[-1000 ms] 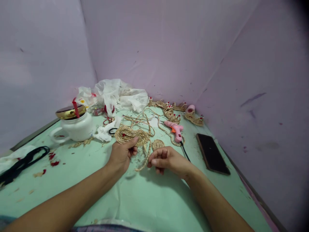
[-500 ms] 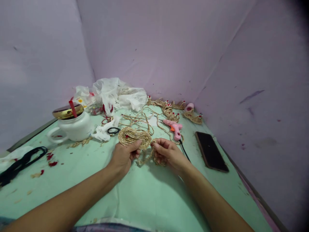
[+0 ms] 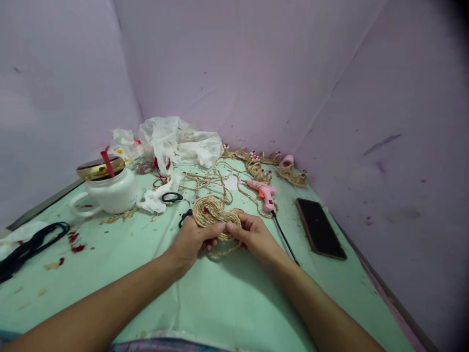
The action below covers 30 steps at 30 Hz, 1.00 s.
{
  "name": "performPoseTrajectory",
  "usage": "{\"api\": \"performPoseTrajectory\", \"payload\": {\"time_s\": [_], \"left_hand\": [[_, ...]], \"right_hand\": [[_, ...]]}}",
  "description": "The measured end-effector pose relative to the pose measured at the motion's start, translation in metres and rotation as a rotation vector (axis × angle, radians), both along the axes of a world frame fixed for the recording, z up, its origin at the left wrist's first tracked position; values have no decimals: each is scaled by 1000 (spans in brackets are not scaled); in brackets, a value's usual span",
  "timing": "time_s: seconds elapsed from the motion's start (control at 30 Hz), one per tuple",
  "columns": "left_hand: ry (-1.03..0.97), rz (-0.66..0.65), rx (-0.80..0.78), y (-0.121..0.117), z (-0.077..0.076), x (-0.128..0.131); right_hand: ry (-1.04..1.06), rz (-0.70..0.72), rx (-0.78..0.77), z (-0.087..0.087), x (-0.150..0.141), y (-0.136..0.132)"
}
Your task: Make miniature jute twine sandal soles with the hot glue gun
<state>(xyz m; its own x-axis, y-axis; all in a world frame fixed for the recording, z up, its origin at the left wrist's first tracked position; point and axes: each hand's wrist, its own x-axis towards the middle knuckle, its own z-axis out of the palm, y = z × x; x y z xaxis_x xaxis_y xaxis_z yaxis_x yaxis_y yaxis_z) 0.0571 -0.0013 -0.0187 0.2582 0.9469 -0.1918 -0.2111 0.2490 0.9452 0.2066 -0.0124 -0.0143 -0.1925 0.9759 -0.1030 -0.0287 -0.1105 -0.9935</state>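
Observation:
A coiled piece of braided straw rope (image 3: 205,210), with a small red spot in its coil, is held up in front of me. My left hand (image 3: 192,242) grips its lower left side, thumb pressed on top. My right hand (image 3: 252,232) pinches the right end, its thumb almost meeting the left one. A loose strand of the rope hangs below, between the hands. Behind the coil lie scissors (image 3: 172,197), partly covered by it. More loose rope (image 3: 205,182) trails over the table beyond. To the right rests a pink glue gun (image 3: 263,193) with a black cord.
A white mug (image 3: 112,193) with a gold lid and red straw stands left. Black cord (image 3: 32,249) lies at far left. White plastic bags (image 3: 179,142) and finished-looking braided pieces (image 3: 256,168) line the back wall. A phone (image 3: 320,228) lies on the right.
The coil has shifted a little right and turned. My right hand has moved in from the loose rope to the coil's right end, and more of the scissors shows.

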Motion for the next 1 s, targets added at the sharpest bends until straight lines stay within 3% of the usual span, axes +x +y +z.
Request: {"api": "performPoseTrajectory", "payload": {"time_s": [0.2, 0.43, 0.57, 0.63, 0.8, 0.87, 1.0], "left_hand": [[-30, 109, 24, 14, 5, -14], [112, -144, -28, 31, 19, -21], [178, -187, -127, 36, 34, -14], [192, -167, -163, 45, 43, -9], [219, 44, -155, 104, 55, 15], [253, 119, -140, 138, 56, 31], [319, 206, -164, 201, 52, 70]], "right_hand": [[48, -40, -12, 1, 7, 3], [67, -111, -23, 2, 17, 8], [123, -172, 27, 5, 20, 13], [174, -269, 49, 7, 24, 17], [139, -662, 154, 5, 37, 25], [98, -709, 176, 4, 38, 25], [31, -648, 126, 1, 30, 22]]}}
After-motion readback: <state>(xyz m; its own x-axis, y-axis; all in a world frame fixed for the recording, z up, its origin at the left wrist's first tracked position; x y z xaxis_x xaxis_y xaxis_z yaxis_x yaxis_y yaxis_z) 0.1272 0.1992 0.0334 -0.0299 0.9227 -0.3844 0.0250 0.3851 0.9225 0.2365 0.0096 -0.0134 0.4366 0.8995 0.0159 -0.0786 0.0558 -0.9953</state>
